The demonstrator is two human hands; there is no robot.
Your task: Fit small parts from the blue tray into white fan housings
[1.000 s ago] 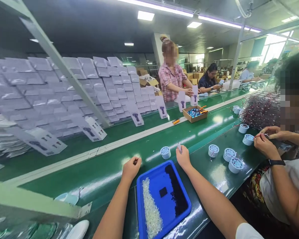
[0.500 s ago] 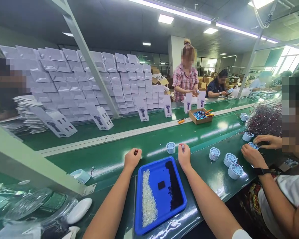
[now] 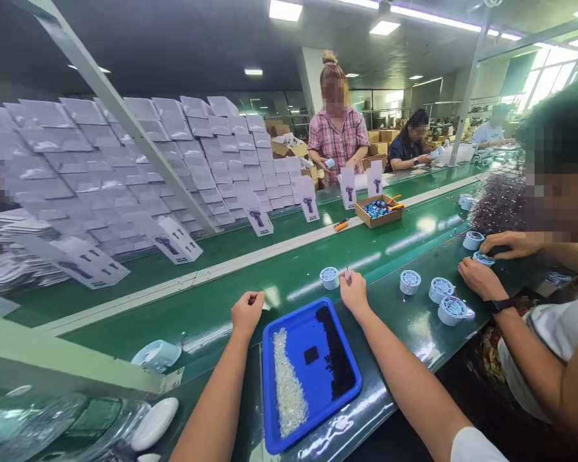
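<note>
My left hand (image 3: 248, 314) hovers over the green conveyor belt, left of the tray's far end. Its fingertips are pinched, and I cannot make out what is between them. With thumb and fingers closed, my right hand (image 3: 354, 294) grips a small grey part (image 3: 347, 274) with a thin pin pointing up. A light blue round fan housing (image 3: 329, 278) sits on the belt just left of that hand. Between my forearms lies a blue tray (image 3: 296, 443), with clear white pieces (image 3: 289, 398) along its left side, tiny black pieces (image 3: 340, 359) along its right and a black square (image 3: 311, 355) between them.
More fan housings (image 3: 451, 310) stand at right, near a co-worker's hands (image 3: 481, 277). Across the belt are a cardboard box (image 3: 379, 218) of blue parts, an orange-handled tool (image 3: 341, 225) and printed cartons (image 3: 256, 215). A metal post (image 3: 125, 119) rises at left.
The view has turned slightly, shifting the background left. Both hands remain near the tray's far end, and the grey part's pin now points up more clearly. The person opposite has raised a light blue object.
</note>
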